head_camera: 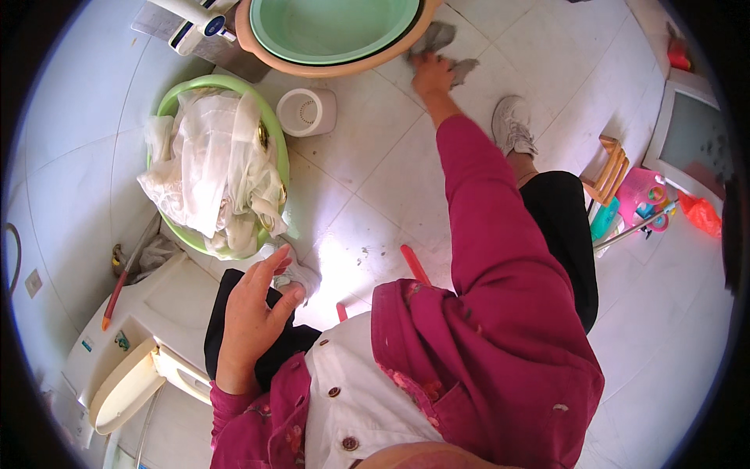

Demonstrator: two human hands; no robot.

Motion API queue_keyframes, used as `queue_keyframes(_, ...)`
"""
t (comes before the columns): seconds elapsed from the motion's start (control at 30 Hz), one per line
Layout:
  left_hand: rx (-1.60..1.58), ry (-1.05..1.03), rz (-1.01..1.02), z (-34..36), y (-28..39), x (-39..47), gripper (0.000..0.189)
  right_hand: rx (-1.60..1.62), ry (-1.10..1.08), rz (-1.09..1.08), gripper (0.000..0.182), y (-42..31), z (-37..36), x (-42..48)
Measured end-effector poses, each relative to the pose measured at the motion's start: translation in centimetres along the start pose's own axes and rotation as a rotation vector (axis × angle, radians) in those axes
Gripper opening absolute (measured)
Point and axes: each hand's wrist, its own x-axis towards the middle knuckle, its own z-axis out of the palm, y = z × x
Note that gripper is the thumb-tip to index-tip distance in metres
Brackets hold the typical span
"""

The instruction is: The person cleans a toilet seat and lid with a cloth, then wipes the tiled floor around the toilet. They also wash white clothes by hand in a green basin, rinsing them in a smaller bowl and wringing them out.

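My right hand [432, 74] reaches far forward to the tiled floor and grips a crumpled grey cloth [436, 38], just right of an orange basin [334, 71]. A mint-green basin [328, 29] sits inside the orange one. My left hand [261, 299] is raised above my left knee, fingers apart and holding nothing. Beyond it stands a light green tub [283, 152] heaped with sheer whitish curtain fabric [205, 158] that has gold-coloured rings. The fabric hangs over the tub's rim.
A white plastic container [326, 111] stands between the tub and the basins. At left are a toilet [129, 387] and a red-handled tool [114, 299]. A wooden rack [609, 170], a pink plastic container [638, 190] and a red bag [700, 214] lie at right. Dark specks mark the floor.
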Motion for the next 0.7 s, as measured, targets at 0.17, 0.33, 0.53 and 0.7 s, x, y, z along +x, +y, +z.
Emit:
queue_keyframes(0.17,0.003,-0.007,0.061,0.0,0.7,-0.8,0.058,0.088,0.163,-0.436,0.045,-3.3,6.4,-15.4)
queue_keyframes(0.33,0.015,0.025,0.042,-0.1,0.3,-1.3,0.057,0.102,-0.280,-0.710,0.030,-4.7,11.2,-33.3)
queue_keyframes(0.53,0.044,0.025,0.040,1.1,-1.4,-1.7,0.055,0.010,-0.310,-1.024,0.022,-3.3,14.1,-39.3)
queue_keyframes(0.7,0.051,0.048,0.007,0.8,-1.1,-2.3,0.054,-0.114,-0.024,-0.655,0.017,1.3,9.4,-27.4)
